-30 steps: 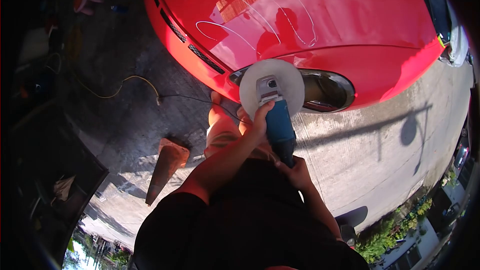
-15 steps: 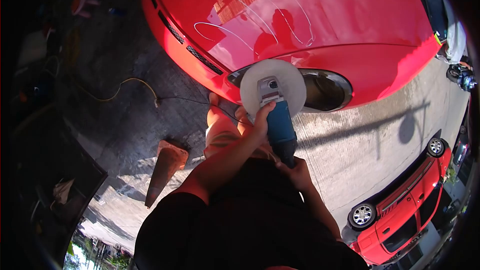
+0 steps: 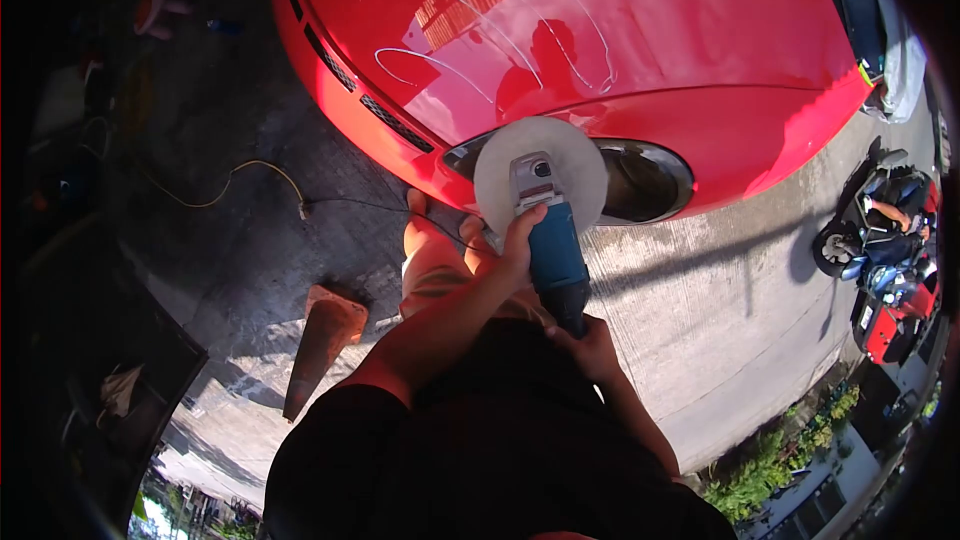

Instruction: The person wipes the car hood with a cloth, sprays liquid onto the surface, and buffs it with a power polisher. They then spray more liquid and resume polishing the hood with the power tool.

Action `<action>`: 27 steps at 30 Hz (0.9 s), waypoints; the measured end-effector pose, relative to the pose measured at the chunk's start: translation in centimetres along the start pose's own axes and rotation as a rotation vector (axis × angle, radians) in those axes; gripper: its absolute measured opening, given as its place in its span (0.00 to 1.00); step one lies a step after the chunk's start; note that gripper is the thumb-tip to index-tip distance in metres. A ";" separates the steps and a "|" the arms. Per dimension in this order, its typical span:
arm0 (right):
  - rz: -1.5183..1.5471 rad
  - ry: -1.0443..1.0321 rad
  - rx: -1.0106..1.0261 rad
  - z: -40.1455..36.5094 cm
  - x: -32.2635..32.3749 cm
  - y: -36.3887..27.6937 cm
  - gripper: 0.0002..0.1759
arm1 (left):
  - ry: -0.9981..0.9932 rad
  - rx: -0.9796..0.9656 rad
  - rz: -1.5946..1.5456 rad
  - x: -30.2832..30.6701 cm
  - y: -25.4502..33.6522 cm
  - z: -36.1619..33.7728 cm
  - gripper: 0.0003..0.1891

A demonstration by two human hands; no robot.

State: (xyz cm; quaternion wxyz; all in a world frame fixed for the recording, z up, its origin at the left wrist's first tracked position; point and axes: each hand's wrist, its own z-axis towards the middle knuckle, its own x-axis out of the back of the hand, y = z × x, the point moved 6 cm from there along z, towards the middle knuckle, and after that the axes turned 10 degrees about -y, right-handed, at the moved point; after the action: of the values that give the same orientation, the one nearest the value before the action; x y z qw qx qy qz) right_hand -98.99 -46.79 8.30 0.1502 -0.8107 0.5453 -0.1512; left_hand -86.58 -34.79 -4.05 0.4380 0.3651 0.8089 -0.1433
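Observation:
I hold a blue and black car polisher (image 3: 557, 245) with a wide, pale round pad (image 3: 580, 155), just in front of my body. My left hand (image 3: 518, 240) is closed around the front of its blue body, near the metal head. At the black rear end, my right hand (image 3: 592, 348) wraps round the grip. The pad overlaps the headlight (image 3: 645, 180) of a red car (image 3: 700, 130) in this view. Thin white looping lines (image 3: 490, 25) run across the shiny hood, above and left of the pad.
A dark cable joins a yellow extension cord (image 3: 235, 175) on the concrete ground to my left. An orange traffic cone (image 3: 325, 340) lies tipped over by my left arm. To the right, a person rides a motorcycle (image 3: 880, 230) on the road, with green plants (image 3: 780, 450) beyond.
The motorcycle with its rider has come further into view on the right, and the red vehicle that was there has left. The scene has shifted slightly left; both hands keep their hold.

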 end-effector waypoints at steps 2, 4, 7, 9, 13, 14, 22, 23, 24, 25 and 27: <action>-0.014 -0.034 -0.005 0.3 -0.3 -0.3 0.29 | -0.015 0.014 -0.083 1.6 -0.2 -0.8 0.26; -0.061 -0.043 -0.004 0.3 -0.4 -1.0 0.29 | -0.027 0.018 -0.105 1.6 -0.1 -0.7 0.26; -0.014 0.042 0.015 -0.9 0.3 -1.9 0.29 | -0.061 0.040 -0.047 -0.2 -0.6 0.3 0.26; -0.050 0.104 0.025 -1.0 1.1 -1.0 0.29 | -0.121 0.079 -0.004 -2.2 -0.9 1.8 0.26; -0.018 0.134 0.031 -0.6 1.9 -0.2 0.30 | -0.109 0.032 0.053 -2.5 -1.4 3.1 0.26; -0.049 0.092 0.015 -0.5 1.8 -0.2 0.31 | -0.074 0.025 0.020 -1.6 -1.3 2.5 0.27; -0.192 0.012 0.072 0.3 0.6 -2.5 0.31 | 0.028 0.001 -0.133 1.8 -0.5 -1.3 0.31; -0.195 0.034 0.035 -0.4 1.0 -2.7 0.30 | -0.011 0.001 -0.099 0.9 -0.8 -0.3 0.30; -0.169 0.062 0.008 -0.8 1.3 -2.4 0.30 | -0.054 -0.003 -0.067 -0.2 -1.0 0.8 0.30; -0.146 0.091 -0.012 -1.1 1.8 -2.2 0.30 | -0.104 0.046 -0.068 -1.7 -1.3 1.7 0.28; -0.042 0.156 0.036 -1.2 2.4 -1.6 0.29 | -0.133 0.033 0.000 -3.1 -2.2 3.3 0.27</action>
State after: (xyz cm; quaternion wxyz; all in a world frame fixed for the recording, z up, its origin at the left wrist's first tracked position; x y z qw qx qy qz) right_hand -97.27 -48.56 10.21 0.1185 -0.8050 0.5353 -0.2266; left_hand -85.05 -39.56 -3.61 0.4846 0.3619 0.7756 -0.1804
